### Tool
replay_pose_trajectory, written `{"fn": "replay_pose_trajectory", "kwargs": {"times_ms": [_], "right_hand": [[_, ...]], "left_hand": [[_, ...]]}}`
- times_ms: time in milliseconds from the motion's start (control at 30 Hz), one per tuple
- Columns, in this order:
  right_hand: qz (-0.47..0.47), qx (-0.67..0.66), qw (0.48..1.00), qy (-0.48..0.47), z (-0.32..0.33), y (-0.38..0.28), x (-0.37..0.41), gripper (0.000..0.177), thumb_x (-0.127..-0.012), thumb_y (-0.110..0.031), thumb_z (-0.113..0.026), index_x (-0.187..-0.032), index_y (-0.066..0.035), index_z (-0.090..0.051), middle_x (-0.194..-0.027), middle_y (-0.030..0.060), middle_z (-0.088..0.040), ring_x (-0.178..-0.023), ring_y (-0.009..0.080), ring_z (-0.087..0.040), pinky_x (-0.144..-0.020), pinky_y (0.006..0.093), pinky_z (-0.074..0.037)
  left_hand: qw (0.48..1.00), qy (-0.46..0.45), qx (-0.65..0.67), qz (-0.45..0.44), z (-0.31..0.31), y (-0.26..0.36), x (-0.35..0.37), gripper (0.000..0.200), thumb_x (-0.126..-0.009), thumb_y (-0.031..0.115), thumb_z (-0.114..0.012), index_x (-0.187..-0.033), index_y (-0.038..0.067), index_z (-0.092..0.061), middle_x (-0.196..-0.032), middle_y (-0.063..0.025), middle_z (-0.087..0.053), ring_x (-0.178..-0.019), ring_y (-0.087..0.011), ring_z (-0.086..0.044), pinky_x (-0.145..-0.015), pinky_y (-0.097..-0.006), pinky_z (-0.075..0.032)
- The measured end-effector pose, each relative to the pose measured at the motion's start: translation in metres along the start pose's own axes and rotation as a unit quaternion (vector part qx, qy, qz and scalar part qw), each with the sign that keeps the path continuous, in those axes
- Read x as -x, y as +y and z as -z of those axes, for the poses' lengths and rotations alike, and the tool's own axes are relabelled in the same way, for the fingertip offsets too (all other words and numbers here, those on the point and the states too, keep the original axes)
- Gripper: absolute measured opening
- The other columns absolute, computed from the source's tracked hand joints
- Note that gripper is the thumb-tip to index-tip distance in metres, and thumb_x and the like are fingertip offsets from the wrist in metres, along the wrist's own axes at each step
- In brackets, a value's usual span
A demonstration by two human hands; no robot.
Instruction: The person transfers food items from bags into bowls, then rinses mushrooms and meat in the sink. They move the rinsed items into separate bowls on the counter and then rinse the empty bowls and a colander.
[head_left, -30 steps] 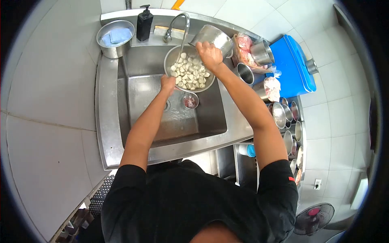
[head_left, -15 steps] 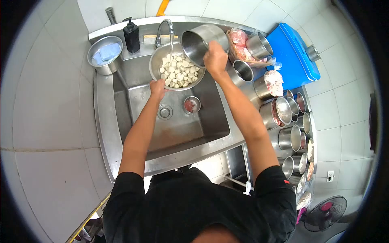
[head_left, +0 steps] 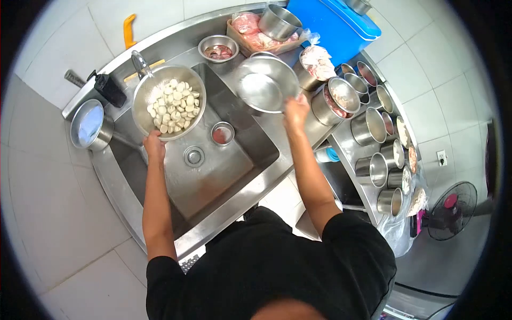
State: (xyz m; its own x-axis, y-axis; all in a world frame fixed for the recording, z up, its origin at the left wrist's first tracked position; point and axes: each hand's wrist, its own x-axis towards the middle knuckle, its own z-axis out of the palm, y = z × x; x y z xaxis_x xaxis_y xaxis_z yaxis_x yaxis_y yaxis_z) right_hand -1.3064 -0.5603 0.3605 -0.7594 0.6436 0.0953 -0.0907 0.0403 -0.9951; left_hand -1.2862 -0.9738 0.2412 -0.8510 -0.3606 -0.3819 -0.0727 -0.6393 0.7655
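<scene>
My left hand (head_left: 154, 145) is closed on the near rim of a wide metal bowl (head_left: 140, 114) above the sink (head_left: 213, 176). Pale, round, cut pieces (head_left: 175, 106) fill much of the bowl, under the curved faucet (head_left: 141, 64). Over the counter to the right of the sink, my right hand (head_left: 296, 113) grips the edge of a metal pot (head_left: 261, 90). The pot is tilted so its bare inside shows, and it is slightly blurred. A small metal cup (head_left: 222, 133) with something reddish in it sits on the sink floor near the drain (head_left: 193, 156).
Behind the pot are a bowl of reddish meat (head_left: 218, 51) and a basket of bagged meat (head_left: 253, 38). A blue cooler (head_left: 330, 26) stands at the back. Several metal pots (head_left: 368, 127) line the right counter. A dark soap bottle (head_left: 110, 89) and a pot with blue cloth (head_left: 88, 125) stand left.
My right hand has carried the pot away from the bowl's side toward the right counter, tilting it open toward me. The view has turned right; the meat bowl behind now shows.
</scene>
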Motion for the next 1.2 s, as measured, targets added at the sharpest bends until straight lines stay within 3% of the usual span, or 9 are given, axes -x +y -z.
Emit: {"fn": "replay_pose_trajectory", "kwargs": {"times_ms": [167,333,367,400,533,700,800,933,1200], "right_hand": [[-0.104,-0.065,0.991,0.047,0.044,0.028,-0.008,0.018,-0.072,0.001,-0.053,-0.074,-0.009,-0.038,-0.057,0.002,-0.042,-0.04,0.0128,-0.04,-0.035,0.0262,-0.034],[-0.117,0.097,0.988,0.017,0.057,0.025,-0.012,0.03,-0.088,-0.027,-0.059,-0.082,-0.001,-0.044,-0.069,0.0079,-0.048,-0.051,0.017,-0.05,-0.047,0.0331,-0.049],[0.021,0.301,0.953,-0.025,0.084,0.069,-0.052,0.037,-0.088,-0.031,-0.059,-0.092,0.004,-0.048,-0.079,0.0137,-0.053,-0.068,0.0232,-0.055,-0.066,0.0391,-0.049],[0.097,0.42,0.901,0.06,0.058,-0.005,-0.003,0.043,-0.088,-0.031,-0.058,-0.102,0.008,-0.049,-0.087,0.0189,-0.056,-0.083,0.0285,-0.055,-0.079,0.0406,-0.043],[0.297,0.385,0.861,-0.148,0.003,-0.022,0.024,0.028,-0.093,-0.023,-0.044,-0.104,0.0,-0.054,-0.093,0.0183,-0.057,-0.087,0.0327,-0.056,-0.077,0.0423,-0.044],[-0.128,0.135,0.834,-0.519,-0.113,-0.032,0.087,0.068,-0.09,-0.059,-0.036,-0.125,-0.001,-0.046,-0.117,0.0187,-0.057,-0.1,0.0274,-0.058,-0.072,0.0367,-0.05],[-0.199,0.102,0.812,-0.539,-0.153,0.0,0.091,0.066,-0.087,-0.057,-0.047,-0.123,-0.002,-0.047,-0.108,0.0153,-0.06,-0.079,0.0215,-0.063,-0.057,0.0322,-0.052],[-0.249,0.074,0.823,-0.505,-0.142,-0.009,0.105,0.031,-0.08,-0.018,-0.055,-0.1,0.006,-0.061,-0.088,0.0149,-0.065,-0.064,0.0186,-0.064,-0.048,0.0299,-0.052],[-0.255,-0.011,0.913,-0.317,-0.034,-0.086,0.053,0.028,-0.079,-0.014,-0.05,-0.087,0.01,-0.061,-0.079,0.0179,-0.064,-0.063,0.0255,-0.065,-0.052,0.0386,-0.056]], "left_hand": [[0.998,0.029,-0.003,-0.057,-0.017,0.006,-0.002,0.028,-0.067,-0.003,-0.053,-0.094,-0.005,-0.047,-0.087,-0.0168,-0.058,-0.072,-0.0285,-0.063,-0.056,-0.042,-0.054],[0.997,0.017,-0.059,-0.04,0.008,-0.011,-0.034,0.031,-0.069,0.005,-0.055,-0.098,-0.004,-0.048,-0.088,-0.0146,-0.058,-0.072,-0.0255,-0.061,-0.055,-0.0393,-0.052],[0.997,0.018,-0.069,-0.04,0.009,-0.007,-0.03,0.032,-0.069,0.005,-0.056,-0.098,-0.003,-0.047,-0.088,-0.0146,-0.058,-0.072,-0.0255,-0.061,-0.055,-0.0398,-0.052],[0.996,0.019,-0.078,-0.041,0.009,-0.003,-0.028,0.032,-0.069,0.006,-0.056,-0.099,-0.003,-0.047,-0.089,-0.0146,-0.058,-0.073,-0.0255,-0.061,-0.056,-0.0403,-0.052],[0.999,0.026,-0.019,-0.041,0.018,0.003,-0.008,0.023,-0.07,0.004,-0.056,-0.09,-0.005,-0.052,-0.085,-0.0135,-0.059,-0.069,-0.0253,-0.062,-0.064,-0.0374,-0.054],[0.999,-0.006,-0.049,0.022,0.019,0.043,0.014,0.012,-0.073,0.001,-0.054,-0.083,-0.005,-0.056,-0.084,-0.0122,-0.06,-0.067,-0.022,-0.061,-0.059,-0.0351,-0.051],[0.996,-0.003,-0.077,0.034,0.015,0.057,0.024,0.011,-0.076,0.005,-0.054,-0.082,-0.003,-0.056,-0.078,-0.0089,-0.058,-0.067,-0.018,-0.06,-0.054,-0.0309,-0.048],[0.976,-0.084,-0.183,0.079,0.049,0.063,0.005,0.018,-0.081,0.013,-0.055,-0.087,-0.003,-0.058,-0.076,-0.007,-0.06,-0.067,-0.0147,-0.06,-0.049,-0.0268,-0.046],[0.931,-0.315,-0.166,0.078,-0.053,0.097,0.025,0.059,-0.093,0.05,-0.041,-0.124,-0.001,-0.046,-0.111,-0.015,-0.059,-0.09,-0.0232,-0.063,-0.068,-0.032,-0.054]]}}
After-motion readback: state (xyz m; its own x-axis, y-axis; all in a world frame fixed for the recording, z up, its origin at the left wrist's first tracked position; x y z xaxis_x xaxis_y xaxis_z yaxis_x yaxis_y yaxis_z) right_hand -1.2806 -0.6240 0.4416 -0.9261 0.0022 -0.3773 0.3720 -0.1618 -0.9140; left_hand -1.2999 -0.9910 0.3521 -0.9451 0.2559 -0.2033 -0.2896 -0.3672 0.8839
